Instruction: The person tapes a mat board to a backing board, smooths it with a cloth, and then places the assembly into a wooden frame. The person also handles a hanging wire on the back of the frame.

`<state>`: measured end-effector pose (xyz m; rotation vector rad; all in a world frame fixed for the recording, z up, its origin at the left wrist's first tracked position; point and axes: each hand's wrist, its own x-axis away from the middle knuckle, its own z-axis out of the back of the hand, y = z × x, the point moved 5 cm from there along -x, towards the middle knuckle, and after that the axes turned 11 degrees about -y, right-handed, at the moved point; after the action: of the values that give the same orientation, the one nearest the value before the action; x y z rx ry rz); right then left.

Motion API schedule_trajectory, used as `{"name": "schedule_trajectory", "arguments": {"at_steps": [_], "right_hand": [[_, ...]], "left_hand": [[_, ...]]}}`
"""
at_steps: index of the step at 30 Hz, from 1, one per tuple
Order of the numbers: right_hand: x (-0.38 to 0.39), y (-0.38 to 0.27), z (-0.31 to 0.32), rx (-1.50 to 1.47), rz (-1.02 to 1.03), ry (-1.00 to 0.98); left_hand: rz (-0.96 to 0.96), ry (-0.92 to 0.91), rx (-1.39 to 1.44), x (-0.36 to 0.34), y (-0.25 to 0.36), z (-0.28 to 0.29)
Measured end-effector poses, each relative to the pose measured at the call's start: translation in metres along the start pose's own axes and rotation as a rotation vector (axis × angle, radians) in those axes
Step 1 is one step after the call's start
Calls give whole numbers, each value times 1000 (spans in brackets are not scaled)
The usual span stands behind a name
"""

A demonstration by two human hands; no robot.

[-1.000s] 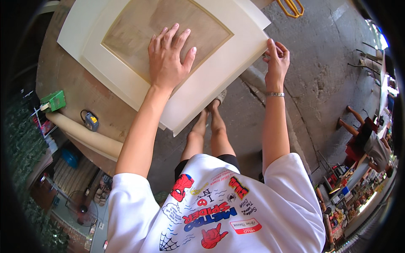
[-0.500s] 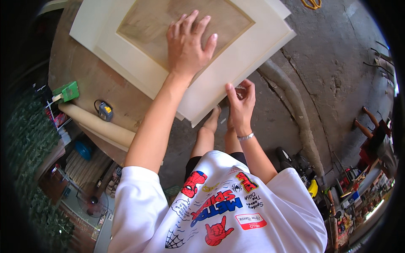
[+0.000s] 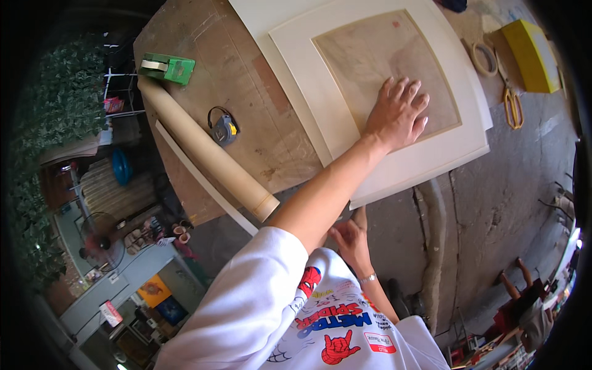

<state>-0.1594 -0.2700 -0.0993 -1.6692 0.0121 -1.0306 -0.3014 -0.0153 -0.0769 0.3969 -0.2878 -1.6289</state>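
Observation:
An off-white mat board [image 3: 296, 46] frames a brownish picture [image 3: 364, 52] behind its rectangular window, with another pale sheet beneath. My left hand [image 3: 399, 114] lies on the picture near the window's lower edge, fingers spread and bent. Below the board's near corner is my right hand [image 3: 351, 242], which wears a metal wristband. Its fingers are curled in and partly hidden by my left forearm, so whatever they may hold does not show. The right hand appears apart from the board's edge.
On the brown table [image 3: 209, 43] are a green tape dispenser [image 3: 176, 69], a tape measure [image 3: 224, 129] and a long cardboard tube [image 3: 203, 145]. At the far right are a tape roll [image 3: 484, 58], yellow-handled scissors [image 3: 512, 108] and a yellow box [image 3: 530, 55]. A fan [image 3: 102, 243] stands left.
My view has swung left, bringing more of the table into sight. My right hand has moved from the board's near edge toward my body. My left hand still rests on the picture.

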Motion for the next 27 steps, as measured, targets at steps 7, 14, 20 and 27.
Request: {"name": "schedule_trajectory", "arguments": {"at_steps": [7, 14, 20, 27], "right_hand": [[22, -105, 135, 153, 134, 104], [-97, -233, 299, 752, 480, 581], [-294, -313, 394, 1102, 670, 809], [-389, -331, 443, 1199, 593, 884]], "left_hand": [[50, -44, -20, 1, -6, 1], [56, -81, -18, -5, -5, 0], [51, -124, 12, -8, -2, 4], [87, -142, 26, -6, -3, 2]]}}
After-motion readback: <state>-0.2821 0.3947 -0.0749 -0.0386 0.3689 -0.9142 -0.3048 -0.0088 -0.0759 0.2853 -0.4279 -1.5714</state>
